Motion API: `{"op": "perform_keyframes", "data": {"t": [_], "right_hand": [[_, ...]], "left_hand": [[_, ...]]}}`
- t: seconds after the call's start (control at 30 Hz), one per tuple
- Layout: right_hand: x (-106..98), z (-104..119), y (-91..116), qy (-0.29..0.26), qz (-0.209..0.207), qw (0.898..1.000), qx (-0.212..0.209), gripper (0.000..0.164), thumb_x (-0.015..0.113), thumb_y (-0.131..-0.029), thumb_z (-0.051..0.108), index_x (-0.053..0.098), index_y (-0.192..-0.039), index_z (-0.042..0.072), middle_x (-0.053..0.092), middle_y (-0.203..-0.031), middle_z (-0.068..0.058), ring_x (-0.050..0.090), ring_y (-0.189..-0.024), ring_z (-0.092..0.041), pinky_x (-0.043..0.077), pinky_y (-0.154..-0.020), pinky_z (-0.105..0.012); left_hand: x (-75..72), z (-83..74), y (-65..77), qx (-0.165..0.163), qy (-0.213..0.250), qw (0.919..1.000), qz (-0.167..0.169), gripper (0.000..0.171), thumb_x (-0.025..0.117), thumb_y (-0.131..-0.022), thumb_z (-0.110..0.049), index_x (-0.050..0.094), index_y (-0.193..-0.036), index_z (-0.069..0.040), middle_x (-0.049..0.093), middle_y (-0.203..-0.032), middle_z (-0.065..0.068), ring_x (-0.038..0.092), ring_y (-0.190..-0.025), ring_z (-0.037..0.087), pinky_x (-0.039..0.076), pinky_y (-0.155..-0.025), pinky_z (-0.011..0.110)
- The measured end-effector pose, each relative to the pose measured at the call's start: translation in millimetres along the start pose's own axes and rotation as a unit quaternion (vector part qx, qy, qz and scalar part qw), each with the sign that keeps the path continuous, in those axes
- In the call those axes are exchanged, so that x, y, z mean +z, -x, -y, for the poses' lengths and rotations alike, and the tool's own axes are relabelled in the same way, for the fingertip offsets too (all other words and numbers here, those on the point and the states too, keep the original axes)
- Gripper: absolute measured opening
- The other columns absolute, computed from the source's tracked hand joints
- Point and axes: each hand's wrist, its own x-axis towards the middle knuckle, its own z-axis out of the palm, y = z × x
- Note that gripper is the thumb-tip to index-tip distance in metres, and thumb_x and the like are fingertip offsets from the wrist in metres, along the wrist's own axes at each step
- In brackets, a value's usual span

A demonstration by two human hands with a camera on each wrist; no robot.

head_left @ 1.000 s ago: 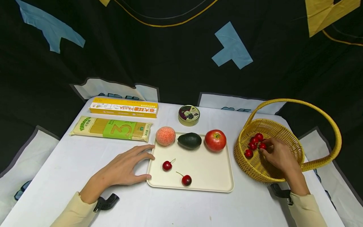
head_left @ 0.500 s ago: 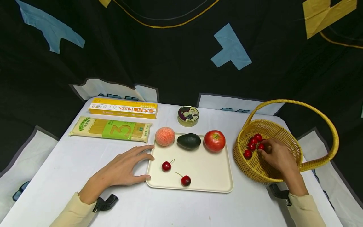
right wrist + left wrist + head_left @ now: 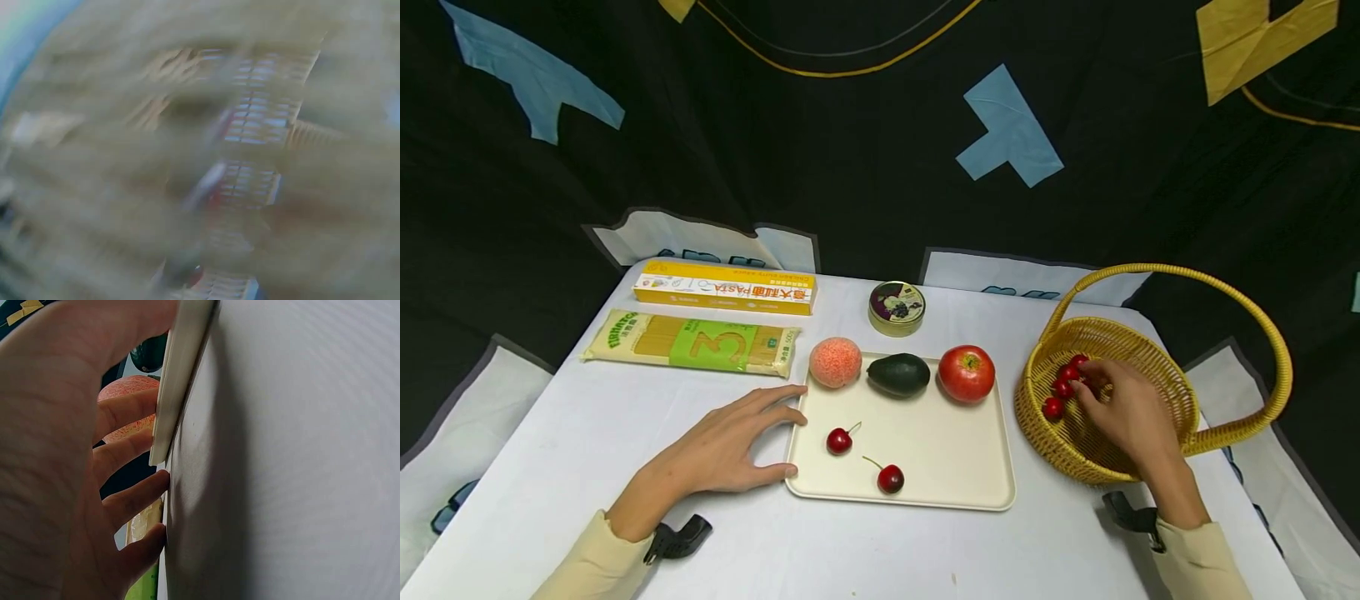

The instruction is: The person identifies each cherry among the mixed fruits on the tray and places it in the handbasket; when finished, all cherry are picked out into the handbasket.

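Note:
My left hand (image 3: pixel 730 442) lies open at the left side of a cream tray (image 3: pixel 955 454), thumb and fingertips at its rim. In the left wrist view, spread fingers (image 3: pixel 128 412) reach along the tray edge (image 3: pixel 178 375). Two stemmed cherries, a left cherry (image 3: pixel 839 441) and a front cherry (image 3: pixel 891 479), lie on the tray. My right hand (image 3: pixel 1131 412) reaches into a yellow wicker basket (image 3: pixel 1037 429), thumb and fingers bent over several red cherries (image 3: pixel 1053 408). Its fingers hide one cherry, and I cannot tell whether they pinch it. The right wrist view is badly blurred.
Along the tray's back sit a pink peach-like fruit (image 3: pixel 836 362), a dark green avocado (image 3: pixel 899 375) and a red apple (image 3: pixel 966 374). Behind stands a round tin (image 3: pixel 897 308). A pasta box (image 3: pixel 722 287) and pasta bag (image 3: pixel 692 342) lie back left. The basket's tall handle (image 3: pixel 1255 304) arches up.
My right hand has shifted slightly left over the cherries, covering one that showed at its fingertips before. My left hand stays at the tray, and the whole view has drifted slightly.

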Motion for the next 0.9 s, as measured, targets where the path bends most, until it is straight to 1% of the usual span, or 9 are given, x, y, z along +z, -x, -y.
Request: {"op": "perform_keyframes", "data": {"t": [0.1, 0.2, 0.3, 0.4, 0.5, 0.63, 0.73, 0.77, 0.9], "right_hand": [[-1, 15, 0, -0.010, -0.021, 1.000, -0.019, 0.035, 0.082, -0.096, 0.018, 0.072, -0.126, 0.002, 0.072, -0.112, -0.021, 0.067, -0.096, -0.037, 0.058, -0.078, -0.053], [0, 31, 1, -0.024, -0.040, 0.998, -0.043, 0.033, 0.083, -0.095, 0.016, 0.073, -0.123, 0.003, 0.071, -0.114, -0.022, 0.069, -0.096, -0.039, 0.060, -0.078, -0.058], [3, 45, 2, -0.036, -0.048, 0.996, -0.067, 0.031, 0.082, -0.094, 0.014, 0.074, -0.122, 0.003, 0.072, -0.114, -0.020, 0.070, -0.098, -0.038, 0.061, -0.079, -0.058], [6, 59, 2, -0.046, -0.039, 0.994, -0.086, 0.033, 0.083, -0.094, 0.016, 0.074, -0.124, 0.004, 0.073, -0.116, -0.017, 0.070, -0.098, -0.036, 0.061, -0.080, -0.055], [8, 72, 4, -0.052, -0.021, 0.994, -0.093, 0.039, 0.086, -0.092, 0.021, 0.073, -0.126, 0.006, 0.073, -0.119, -0.014, 0.069, -0.102, -0.034, 0.062, -0.083, -0.054], [12, 88, 5, -0.061, -0.002, 0.992, -0.107, 0.044, 0.089, -0.089, 0.023, 0.073, -0.127, 0.007, 0.073, -0.118, -0.012, 0.071, -0.103, -0.032, 0.063, -0.084, -0.053], [16, 99, 5, -0.073, 0.010, 0.989, -0.127, 0.045, 0.090, -0.088, 0.023, 0.073, -0.126, 0.007, 0.074, -0.117, -0.011, 0.072, -0.101, -0.029, 0.064, -0.083, -0.052], [18, 102, 4, -0.076, 0.014, 0.988, -0.132, 0.044, 0.090, -0.088, 0.024, 0.074, -0.126, 0.008, 0.074, -0.118, -0.009, 0.071, -0.101, -0.027, 0.064, -0.083, -0.050], [25, 115, 4, -0.078, 0.032, 0.985, -0.148, 0.042, 0.091, -0.088, 0.025, 0.075, -0.125, 0.012, 0.075, -0.118, -0.006, 0.069, -0.092, -0.024, 0.061, -0.074, -0.039]], "left_hand": [[0.5, -0.3, 0.7, 0.004, 0.000, 1.0000, -0.006, 0.055, 0.085, -0.087, -0.058, 0.070, -0.131, -0.029, 0.044, -0.168, -0.005, 0.046, -0.152, 0.026, 0.048, -0.115, 0.055], [0.5, -0.6, 0.9, 0.006, 0.001, 0.9999, -0.010, 0.054, 0.085, -0.087, -0.058, 0.070, -0.131, -0.029, 0.045, -0.168, -0.004, 0.047, -0.151, 0.027, 0.048, -0.115, 0.056], [0.0, -1.1, 0.5, 0.006, 0.000, 0.9999, -0.010, 0.054, 0.085, -0.087, -0.058, 0.071, -0.131, -0.029, 0.045, -0.168, -0.004, 0.047, -0.151, 0.027, 0.048, -0.115, 0.057], [-0.3, -1.4, 0.4, 0.004, -0.001, 1.0000, -0.007, 0.054, 0.085, -0.087, -0.057, 0.071, -0.130, -0.029, 0.045, -0.167, -0.003, 0.047, -0.151, 0.028, 0.047, -0.116, 0.057], [0.0, -2.0, -0.9, 0.002, 0.000, 1.0000, -0.004, 0.054, 0.085, -0.086, -0.057, 0.070, -0.131, -0.029, 0.045, -0.168, -0.003, 0.047, -0.151, 0.028, 0.046, -0.117, 0.057], [0.0, -1.8, -0.8, -0.002, 0.001, 1.0000, 0.001, 0.055, 0.086, -0.086, -0.057, 0.070, -0.131, -0.030, 0.044, -0.169, -0.004, 0.045, -0.153, 0.027, 0.045, -0.118, 0.056], [0.1, -1.3, -0.8, -0.001, 0.001, 1.0000, 0.001, 0.055, 0.086, -0.086, -0.057, 0.070, -0.131, -0.030, 0.043, -0.169, -0.004, 0.045, -0.153, 0.027, 0.045, -0.119, 0.056], [-0.1, -1.1, -0.7, -0.001, 0.002, 1.0000, 0.001, 0.055, 0.086, -0.086, -0.057, 0.070, -0.131, -0.030, 0.043, -0.169, -0.004, 0.045, -0.153, 0.027, 0.045, -0.119, 0.056], [0.7, -1.0, 0.6, 0.001, 0.005, 1.0000, -0.002, 0.054, 0.085, -0.086, -0.057, 0.070, -0.131, -0.030, 0.045, -0.168, -0.004, 0.046, -0.152, 0.027, 0.046, -0.118, 0.056]]}}
